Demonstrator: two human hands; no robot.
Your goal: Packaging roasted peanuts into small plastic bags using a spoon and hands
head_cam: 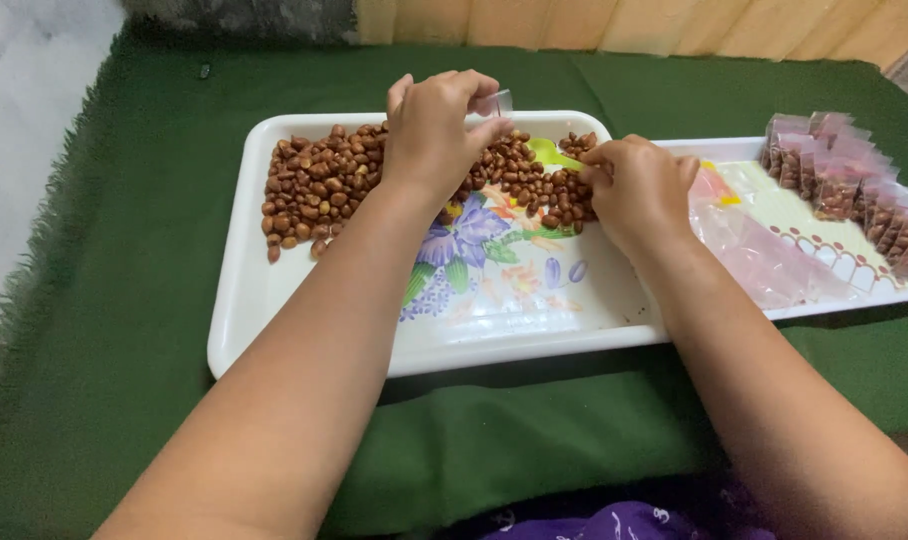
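The left hand [436,125] hovers over the far edge of a white rectangular plastic tray with a purple flower print [274,300], its fingers pressed together in a pinch on a small clear plastic pouch [500,101], which it holds just above the nuts near the tray's far rim. The pouch stands roughly upright in that pinch; whether its mouth is open cannot be told.

The right hand [642,185] rests at the tray's right edge, knuckles up, its fingers curled and bunched down into the heap of brown roasted peanuts [319,180]; whether they pinch any nuts is hidden under the hand. A small yellow-green plastic scoop [552,152] lies among the nuts just beyond this hand, between the two hands.

The peanuts run in a band along the tray's far side, from its far-left corner to the right edge, so they lie directly under and beside both hands. The pouch sits up and to the left of the right hand, near it, and the right hand is the nearer one to the nuts at the tray's right end.

To the right, a second white tray [834,262] holds loose empty clear pouches [764,255] and, at its far-right corner, a row of filled peanut pouches [854,175]. Both trays sit on a dark green cloth [94,300].
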